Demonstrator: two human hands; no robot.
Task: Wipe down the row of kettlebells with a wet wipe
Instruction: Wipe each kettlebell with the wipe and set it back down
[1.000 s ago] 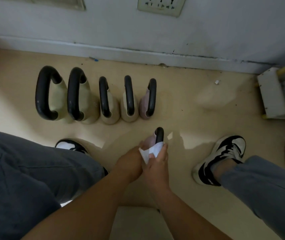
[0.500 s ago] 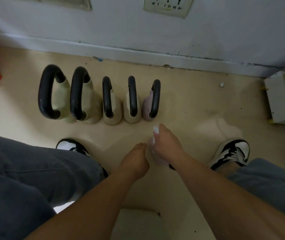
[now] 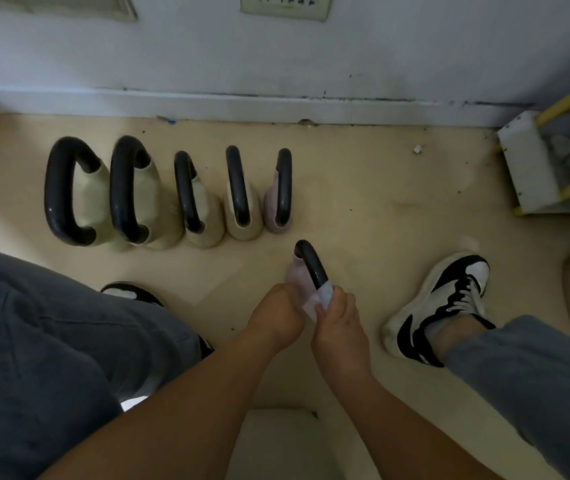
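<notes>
A small pink kettlebell [image 3: 296, 276] with a black handle stands on the floor in front of me, apart from the row. My right hand [image 3: 337, 315] grips a white wet wipe [image 3: 325, 295] wrapped round the near end of that handle. My left hand [image 3: 276, 313] holds the kettlebell's body from the left, fingers curled against it. Behind it, several kettlebells [image 3: 158, 192] stand in a row near the wall: cream ones with black handles and a small pink kettlebell in the row [image 3: 278, 199] at the right end.
My knees and two black-and-white shoes, the left shoe [image 3: 131, 293] and the right shoe [image 3: 439, 299], flank the kettlebell. A white and yellow rack [image 3: 533, 168] stands at the right by the wall. A red object edge shows at far left. A pale seat [image 3: 276, 441] is below my arms.
My right hand with the wipe has slid back from the far end of the handle to its near end, uncovering the black handle. My left hand stays on the kettlebell's body.
</notes>
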